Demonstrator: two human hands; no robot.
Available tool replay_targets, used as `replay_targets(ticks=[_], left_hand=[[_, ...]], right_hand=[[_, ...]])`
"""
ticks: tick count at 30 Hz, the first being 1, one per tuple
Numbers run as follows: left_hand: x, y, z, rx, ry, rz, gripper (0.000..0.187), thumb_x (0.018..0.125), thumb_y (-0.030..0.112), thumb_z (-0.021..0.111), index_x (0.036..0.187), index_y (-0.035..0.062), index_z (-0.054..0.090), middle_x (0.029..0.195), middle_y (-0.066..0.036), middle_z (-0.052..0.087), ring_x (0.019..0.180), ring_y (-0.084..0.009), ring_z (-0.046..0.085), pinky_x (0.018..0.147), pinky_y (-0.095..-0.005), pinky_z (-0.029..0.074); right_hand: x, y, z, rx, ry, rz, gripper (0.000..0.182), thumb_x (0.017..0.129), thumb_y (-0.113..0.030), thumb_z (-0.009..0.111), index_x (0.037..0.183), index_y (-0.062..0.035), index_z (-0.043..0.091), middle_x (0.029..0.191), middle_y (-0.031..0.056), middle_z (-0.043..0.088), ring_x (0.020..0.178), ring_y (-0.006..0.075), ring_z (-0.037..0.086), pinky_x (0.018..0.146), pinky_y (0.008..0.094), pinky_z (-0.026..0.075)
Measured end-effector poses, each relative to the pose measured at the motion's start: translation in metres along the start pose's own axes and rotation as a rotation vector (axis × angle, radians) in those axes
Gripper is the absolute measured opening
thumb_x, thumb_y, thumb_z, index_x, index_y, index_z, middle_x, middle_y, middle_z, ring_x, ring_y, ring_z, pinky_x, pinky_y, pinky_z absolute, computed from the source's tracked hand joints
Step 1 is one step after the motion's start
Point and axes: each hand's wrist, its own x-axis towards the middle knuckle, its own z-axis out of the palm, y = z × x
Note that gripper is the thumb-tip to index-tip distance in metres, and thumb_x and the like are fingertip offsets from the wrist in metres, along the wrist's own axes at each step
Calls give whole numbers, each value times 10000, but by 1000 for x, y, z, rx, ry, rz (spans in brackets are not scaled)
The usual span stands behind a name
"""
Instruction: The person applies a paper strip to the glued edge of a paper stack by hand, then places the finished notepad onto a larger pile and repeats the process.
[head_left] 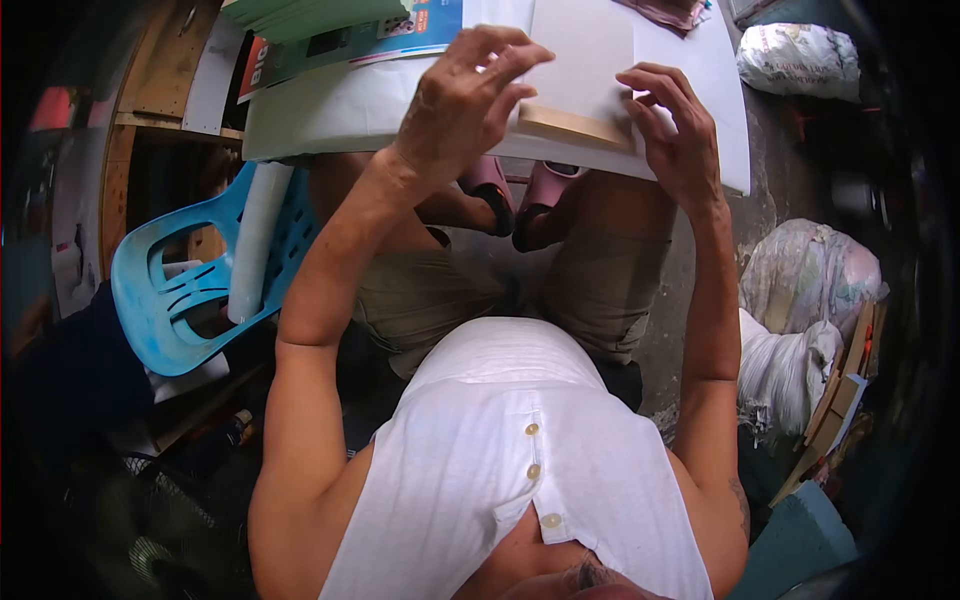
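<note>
A flat greyish-beige board lies on the white-covered table in front of me. Along its near edge runs a light wooden strip, slightly blurred. My left hand is raised at the board's left side, fingers bent and apart, with nothing visible between them. On the other side, my right hand has its fingers curved and parted beside the strip's right end and the board's right edge. Its fingertips are close to the board.
A stack of green sheets lies over a printed blue sheet at the table's back left. A blue plastic chair bearing a white roll stands left. Wrapped bundles and stuffed bags sit on the right.
</note>
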Motion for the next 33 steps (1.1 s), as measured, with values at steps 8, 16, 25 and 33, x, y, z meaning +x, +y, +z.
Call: replay_targets(ticks=[8,16,25,33], left_hand=[[-25,32,35,53,86,289,327,736,129,670,1050,39,666,865,-41,620,836,-212,623,794,-313,556],[-19,22,39,-54,41,265,291,723,106,701,995,70,607,742,-23,581,760,-224,593,685,-328,531],[-23,2,11,-179,15,220,222,671,32,706,857,63,589,759,-49,583,801,-265,571,704,-366,544],[-32,2,6,-109,68,138,277,657,-9,702,921,32,631,795,-78,604,822,-295,582,756,-368,546]], right_hand=[[-44,-11,29,-222,179,-377,384,876,64,723,1242,50,607,1053,197,732,876,369,719,801,438,579],[-51,-5,31,-310,164,-348,498,930,23,690,1383,23,484,990,158,748,931,318,737,897,416,571],[-44,-5,25,-408,123,-410,448,921,52,678,1320,37,475,955,154,739,815,357,708,786,456,566],[-51,-5,23,-468,79,-371,389,907,85,660,1270,14,536,1031,156,747,921,384,720,872,508,548]])
